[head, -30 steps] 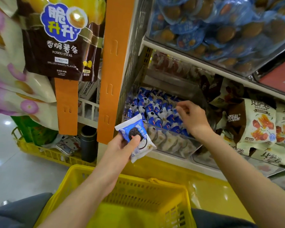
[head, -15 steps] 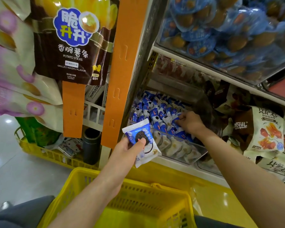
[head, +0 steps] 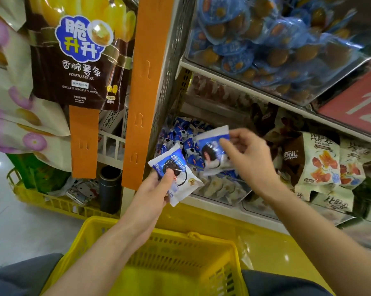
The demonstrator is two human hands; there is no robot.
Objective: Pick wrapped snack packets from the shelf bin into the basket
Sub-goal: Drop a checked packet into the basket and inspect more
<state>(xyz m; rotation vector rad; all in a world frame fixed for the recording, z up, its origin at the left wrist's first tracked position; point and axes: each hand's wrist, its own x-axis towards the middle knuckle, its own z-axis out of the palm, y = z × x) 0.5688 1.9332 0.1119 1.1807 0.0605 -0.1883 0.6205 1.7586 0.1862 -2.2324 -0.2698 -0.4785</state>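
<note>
The left hand (head: pixel 156 189) is gripping one snack packet (head: pixel 176 174), and the right hand (head: pixel 247 155) is pinching a second packet (head: pixel 214 150) just above the shelf bin (head: pixel 223 189). Neither is lying in the yellow basket (head: pixel 158 272) yet; its visible floor is showing nothing, so most of the picking looks left.

A shop aisle with stocked shelving and a shiny pale floor

An orange upright strip (head: pixel 147 86) runs down the shelf edge; a white shelf board (head: pixel 240 82) crosses above; a brown potato stick bag (head: pixel 79 60) hangs at left; the grey floor (head: pixel 13 227) shows bright spots of reflected ceiling light.
</note>
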